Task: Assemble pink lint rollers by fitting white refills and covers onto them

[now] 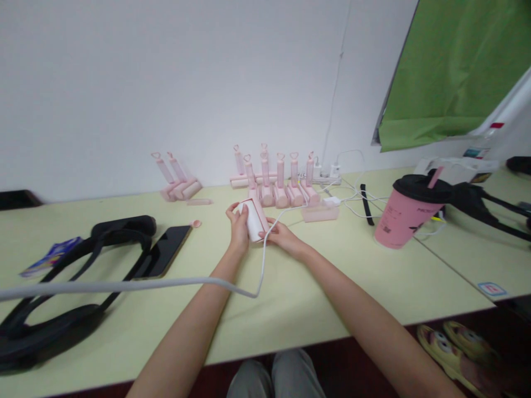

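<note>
A small white and pink box-like item is held tilted above the pale table, near the middle of the view. My left hand grips its left side, thumb across the white face. From the right, my right hand holds the lower right edge with its fingertips. A white cable hangs across the view in front of the right hand's fingers. Just behind the hands stand several pink items with clear tubes and looped tops. Whether the held item is open cannot be made out.
A black headset and a phone lie left. Right are a pink cup, a black strap, white cables and another black headset. More pink items stand back left. The table's front edge crosses below.
</note>
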The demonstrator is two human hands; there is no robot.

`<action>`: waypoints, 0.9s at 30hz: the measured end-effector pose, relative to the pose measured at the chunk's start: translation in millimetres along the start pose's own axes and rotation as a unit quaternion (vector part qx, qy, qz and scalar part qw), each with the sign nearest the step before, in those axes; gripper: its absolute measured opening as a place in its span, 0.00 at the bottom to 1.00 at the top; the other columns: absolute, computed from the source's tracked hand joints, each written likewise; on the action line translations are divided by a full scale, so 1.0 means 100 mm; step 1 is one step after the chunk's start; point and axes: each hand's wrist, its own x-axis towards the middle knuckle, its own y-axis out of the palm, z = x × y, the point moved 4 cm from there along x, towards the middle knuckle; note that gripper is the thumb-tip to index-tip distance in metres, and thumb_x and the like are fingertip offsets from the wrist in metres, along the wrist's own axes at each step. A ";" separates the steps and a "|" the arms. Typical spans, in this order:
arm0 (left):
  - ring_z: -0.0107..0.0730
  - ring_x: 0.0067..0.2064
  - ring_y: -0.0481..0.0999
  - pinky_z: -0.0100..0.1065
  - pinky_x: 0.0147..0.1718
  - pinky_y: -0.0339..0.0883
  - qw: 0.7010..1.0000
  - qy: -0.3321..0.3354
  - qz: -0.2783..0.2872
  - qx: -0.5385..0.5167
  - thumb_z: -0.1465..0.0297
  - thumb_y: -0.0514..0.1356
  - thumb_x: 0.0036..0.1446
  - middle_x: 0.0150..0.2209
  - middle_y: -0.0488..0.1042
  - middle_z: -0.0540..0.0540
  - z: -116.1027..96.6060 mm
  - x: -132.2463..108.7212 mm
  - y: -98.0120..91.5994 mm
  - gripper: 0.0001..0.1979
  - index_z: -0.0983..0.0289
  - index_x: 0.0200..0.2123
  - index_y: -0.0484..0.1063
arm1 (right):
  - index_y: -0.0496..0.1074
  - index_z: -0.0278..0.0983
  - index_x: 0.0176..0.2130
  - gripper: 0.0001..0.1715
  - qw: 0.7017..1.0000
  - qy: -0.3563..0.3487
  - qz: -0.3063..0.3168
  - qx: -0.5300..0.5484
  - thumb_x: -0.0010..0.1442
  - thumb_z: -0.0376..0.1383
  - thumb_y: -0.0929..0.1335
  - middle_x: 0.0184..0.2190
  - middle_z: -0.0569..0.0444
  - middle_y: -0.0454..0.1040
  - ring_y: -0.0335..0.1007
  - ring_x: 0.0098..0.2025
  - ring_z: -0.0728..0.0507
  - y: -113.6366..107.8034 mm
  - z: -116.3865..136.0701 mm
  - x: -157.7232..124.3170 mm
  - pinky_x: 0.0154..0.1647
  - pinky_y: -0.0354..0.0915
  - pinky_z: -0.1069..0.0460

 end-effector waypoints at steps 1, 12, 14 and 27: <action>0.28 0.34 0.70 0.29 0.31 0.65 1.000 -0.007 0.007 -0.020 0.58 0.60 0.48 0.37 0.68 0.50 0.00 0.01 0.00 0.23 0.58 0.43 0.53 | 0.60 0.37 0.49 0.39 1.000 0.002 -0.005 -0.004 0.39 0.39 0.75 0.42 0.50 0.73 0.71 0.35 0.47 -0.02 0.00 0.00 0.39 0.69 0.49; 0.35 0.46 0.70 0.36 0.42 0.65 0.970 -0.042 0.215 0.105 0.60 0.59 0.49 0.45 0.69 0.56 -0.14 0.07 -0.07 0.24 0.62 0.48 0.61 | 0.65 0.38 0.47 0.30 0.995 -0.036 -0.034 -0.085 0.44 0.40 0.71 0.39 0.53 0.72 0.68 0.36 0.48 -0.32 0.11 -0.02 0.34 0.63 0.55; 0.36 0.48 0.69 0.39 0.45 0.64 0.961 -0.019 0.210 0.181 0.60 0.55 0.53 0.47 0.69 0.59 -0.17 0.14 -0.18 0.22 0.62 0.50 0.59 | 0.66 0.38 0.47 0.28 0.990 -0.031 -0.076 -0.111 0.46 0.42 0.69 0.39 0.53 0.72 0.67 0.36 0.48 -0.41 0.12 -0.02 0.31 0.61 0.56; 0.47 0.51 0.66 0.53 0.56 0.41 0.662 0.160 0.028 0.731 0.79 0.46 0.53 0.47 0.70 0.65 -0.31 0.45 -1.33 0.18 0.68 0.44 0.70 | 0.67 0.34 0.44 0.21 0.965 0.050 -0.021 -0.258 0.57 0.45 0.60 0.18 0.60 0.64 0.61 0.17 0.52 -0.73 0.10 -0.06 0.13 0.49 0.59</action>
